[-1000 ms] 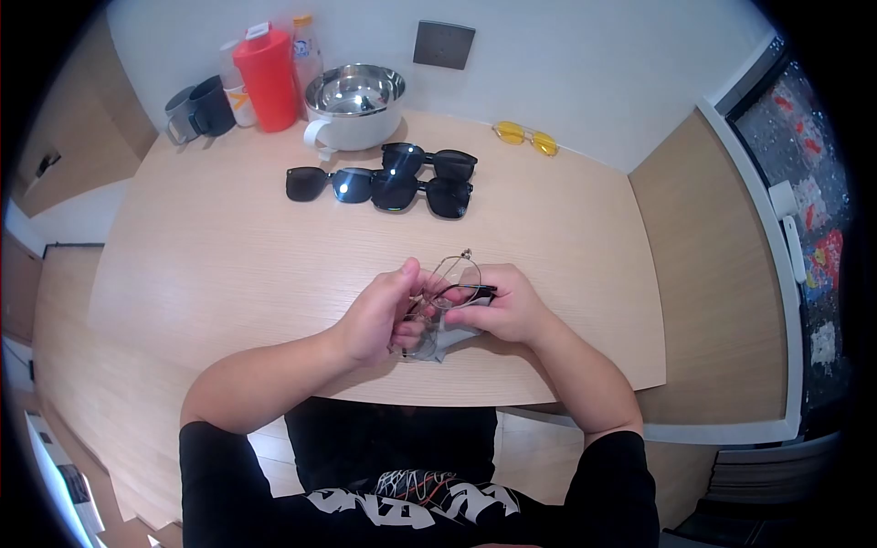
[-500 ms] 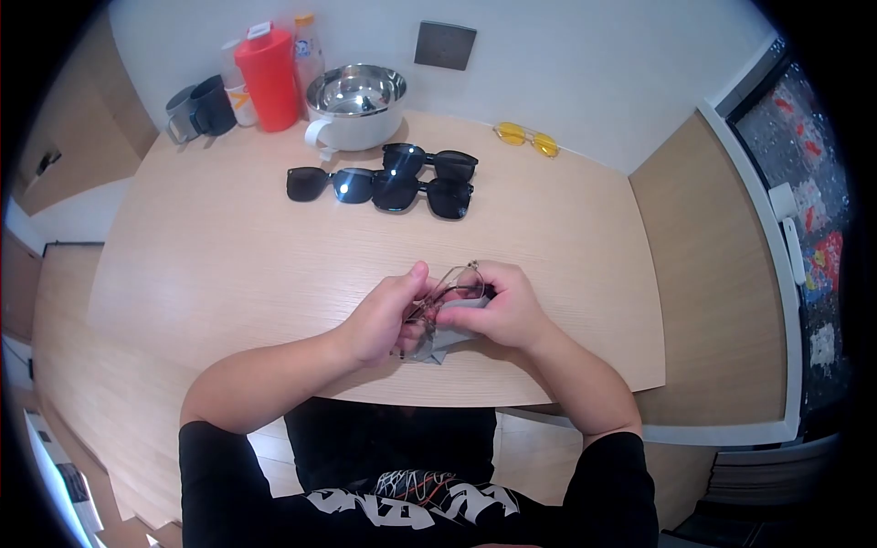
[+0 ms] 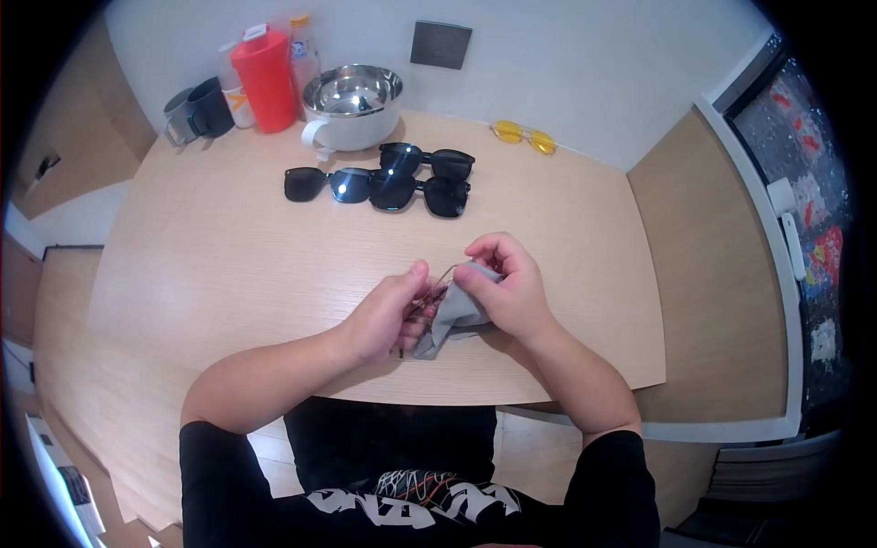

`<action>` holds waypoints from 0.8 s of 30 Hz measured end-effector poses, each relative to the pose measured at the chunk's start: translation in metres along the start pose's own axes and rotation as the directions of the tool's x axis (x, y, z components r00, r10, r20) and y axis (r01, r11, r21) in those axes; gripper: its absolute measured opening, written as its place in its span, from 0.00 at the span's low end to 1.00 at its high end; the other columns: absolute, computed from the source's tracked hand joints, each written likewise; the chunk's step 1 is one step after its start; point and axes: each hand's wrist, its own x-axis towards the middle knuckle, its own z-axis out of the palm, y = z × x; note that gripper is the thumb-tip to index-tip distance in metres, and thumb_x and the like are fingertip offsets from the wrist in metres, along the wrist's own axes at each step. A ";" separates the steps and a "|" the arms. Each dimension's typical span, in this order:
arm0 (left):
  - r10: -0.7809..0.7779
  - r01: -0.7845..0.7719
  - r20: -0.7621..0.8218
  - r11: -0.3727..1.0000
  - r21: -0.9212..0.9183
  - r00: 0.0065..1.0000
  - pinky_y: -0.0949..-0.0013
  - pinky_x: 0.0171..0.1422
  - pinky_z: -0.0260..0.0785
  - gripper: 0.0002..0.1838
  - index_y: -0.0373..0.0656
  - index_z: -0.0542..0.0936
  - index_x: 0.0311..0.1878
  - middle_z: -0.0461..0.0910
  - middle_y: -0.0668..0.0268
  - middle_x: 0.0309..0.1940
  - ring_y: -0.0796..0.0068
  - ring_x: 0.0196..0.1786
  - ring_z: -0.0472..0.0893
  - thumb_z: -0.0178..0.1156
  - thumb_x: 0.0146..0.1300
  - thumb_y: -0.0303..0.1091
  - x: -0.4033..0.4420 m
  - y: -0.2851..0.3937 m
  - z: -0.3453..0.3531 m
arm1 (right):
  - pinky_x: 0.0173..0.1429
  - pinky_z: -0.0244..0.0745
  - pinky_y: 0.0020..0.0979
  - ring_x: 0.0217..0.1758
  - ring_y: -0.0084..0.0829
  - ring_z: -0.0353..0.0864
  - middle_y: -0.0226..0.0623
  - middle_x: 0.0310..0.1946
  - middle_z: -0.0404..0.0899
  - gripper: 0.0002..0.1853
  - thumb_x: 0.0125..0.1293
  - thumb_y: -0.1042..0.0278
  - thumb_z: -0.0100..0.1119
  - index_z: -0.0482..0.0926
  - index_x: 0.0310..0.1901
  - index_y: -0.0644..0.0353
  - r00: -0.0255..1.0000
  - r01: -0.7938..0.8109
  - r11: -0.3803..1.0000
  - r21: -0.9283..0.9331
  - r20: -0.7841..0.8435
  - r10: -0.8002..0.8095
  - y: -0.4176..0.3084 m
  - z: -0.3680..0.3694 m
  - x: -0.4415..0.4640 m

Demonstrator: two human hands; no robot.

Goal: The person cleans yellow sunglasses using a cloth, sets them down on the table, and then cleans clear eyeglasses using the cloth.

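Near the table's front edge, my left hand [image 3: 384, 315] is closed on thin-framed glasses [image 3: 438, 290], its thumb pointing up. My right hand [image 3: 512, 288] pinches a grey cloth [image 3: 457, 315] against the upper part of the frame. The cloth hangs down between both hands and covers much of the glasses, so their lenses are mostly hidden. Farther back on the table [image 3: 274, 265] lie several dark sunglasses [image 3: 393, 190] close together.
Yellow-lensed glasses [image 3: 523, 137] lie by the wall at the back. A steel-lined white bowl [image 3: 352, 123], a red bottle [image 3: 265, 82], clear bottles and two dark mugs [image 3: 212, 108] stand at the back left. A wooden panel [image 3: 713, 274] borders the right side.
My right hand has shifted up and brought the grey cloth up over the glasses, which showed more clearly before. My left hand has stayed nearly in place.
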 end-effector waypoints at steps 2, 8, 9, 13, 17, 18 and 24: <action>-0.025 0.025 0.007 1.000 0.013 1.000 0.79 0.21 0.46 0.29 0.43 0.76 0.44 0.64 0.75 0.24 0.86 0.19 0.55 0.36 0.74 0.60 -0.001 0.001 0.001 | 0.41 0.67 0.18 0.36 0.14 0.67 0.24 0.34 0.69 0.27 0.49 0.69 0.77 0.73 0.50 0.57 1.000 -0.030 0.996 0.088 0.003 0.030 -0.002 0.001 -0.001; -0.055 0.054 0.007 0.992 0.117 0.998 0.79 0.25 0.47 0.30 0.44 0.75 0.45 0.63 0.75 0.27 0.85 0.23 0.55 0.36 0.72 0.63 0.000 0.000 -0.003 | 0.41 0.68 0.18 0.36 0.15 0.68 0.26 0.37 0.69 0.33 0.46 0.68 0.80 0.71 0.53 0.57 0.995 0.073 0.980 -0.187 0.079 -0.059 -0.005 0.005 -0.004; -0.054 0.054 0.000 0.993 0.108 0.999 0.79 0.25 0.47 0.31 0.44 0.75 0.45 0.63 0.75 0.26 0.85 0.23 0.55 0.36 0.72 0.63 0.000 0.000 -0.003 | 0.41 0.68 0.18 0.36 0.15 0.68 0.26 0.37 0.68 0.33 0.46 0.68 0.80 0.71 0.53 0.57 0.997 0.067 0.984 -0.163 0.046 -0.060 -0.007 0.005 -0.004; -0.051 0.049 0.027 0.996 0.070 0.998 0.79 0.22 0.46 0.30 0.43 0.75 0.44 0.62 0.76 0.24 0.85 0.20 0.55 0.36 0.73 0.61 0.002 -0.002 -0.004 | 0.41 0.68 0.19 0.36 0.15 0.68 0.26 0.38 0.69 0.33 0.46 0.69 0.80 0.70 0.53 0.57 0.999 0.051 0.992 -0.117 -0.009 -0.052 0.004 -0.001 0.001; -0.061 0.063 -0.020 0.995 0.072 0.998 0.78 0.20 0.46 0.29 0.43 0.75 0.43 0.63 0.76 0.23 0.86 0.19 0.54 0.35 0.74 0.60 0.003 -0.004 -0.001 | 0.41 0.68 0.21 0.36 0.18 0.68 0.28 0.36 0.68 0.30 0.49 0.66 0.77 0.70 0.52 0.59 0.986 0.135 0.960 -0.245 0.128 -0.106 0.001 0.007 -0.006; -0.054 0.055 -0.014 0.995 0.083 0.998 0.78 0.20 0.46 0.29 0.43 0.75 0.42 0.63 0.76 0.23 0.86 0.19 0.55 0.35 0.74 0.60 0.003 -0.004 -0.001 | 0.41 0.68 0.23 0.37 0.19 0.67 0.29 0.36 0.68 0.29 0.50 0.65 0.77 0.71 0.51 0.60 0.979 0.149 0.955 -0.257 0.171 -0.107 -0.002 0.008 -0.008; -0.023 0.025 -0.015 0.990 0.137 1.000 0.78 0.22 0.47 0.31 0.41 0.76 0.46 0.65 0.75 0.24 0.85 0.20 0.56 0.35 0.74 0.61 0.003 -0.005 -0.003 | 0.42 0.70 0.22 0.36 0.17 0.69 0.27 0.39 0.68 0.37 0.44 0.70 0.80 0.68 0.56 0.58 1.000 -0.004 0.999 -0.034 0.007 0.005 0.007 -0.002 0.002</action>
